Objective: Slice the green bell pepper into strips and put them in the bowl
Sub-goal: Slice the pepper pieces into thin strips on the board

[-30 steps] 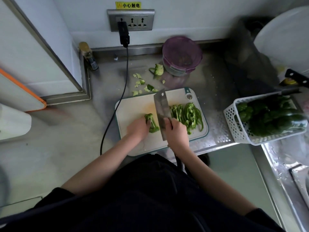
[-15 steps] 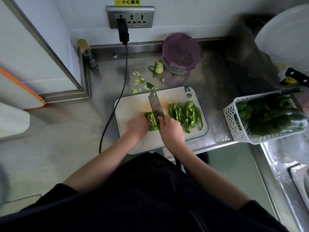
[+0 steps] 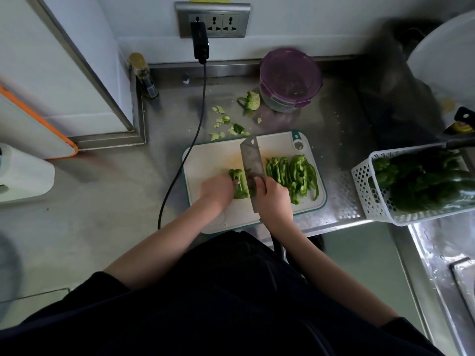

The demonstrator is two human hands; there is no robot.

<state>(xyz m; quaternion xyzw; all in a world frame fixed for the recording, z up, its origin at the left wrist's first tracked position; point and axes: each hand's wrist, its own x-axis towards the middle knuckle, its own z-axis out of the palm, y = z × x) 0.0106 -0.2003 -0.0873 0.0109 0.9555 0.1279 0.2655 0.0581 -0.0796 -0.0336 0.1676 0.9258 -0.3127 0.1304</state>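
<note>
A white cutting board (image 3: 213, 160) lies on the steel counter. My left hand (image 3: 217, 191) holds down a piece of green bell pepper (image 3: 239, 183) near the board's middle. My right hand (image 3: 273, 199) grips the handle of a cleaver (image 3: 252, 160), whose blade stands on the board right beside the pepper piece. A pile of cut pepper strips (image 3: 295, 176) lies to the right of the blade. A purple-lidded bowl (image 3: 290, 78) stands behind the board, near the wall.
Pepper stem and scraps (image 3: 248, 101) lie on the counter behind the board. A black cable (image 3: 190, 140) runs from the wall socket past the board's left edge. A white basket (image 3: 365, 183) with whole peppers sits at the right. A small bottle (image 3: 144, 75) stands back left.
The cleaver blade rocked from tilted flat to edge-down and back to a slant beside the pepper piece. My left hand stayed on the pepper.
</note>
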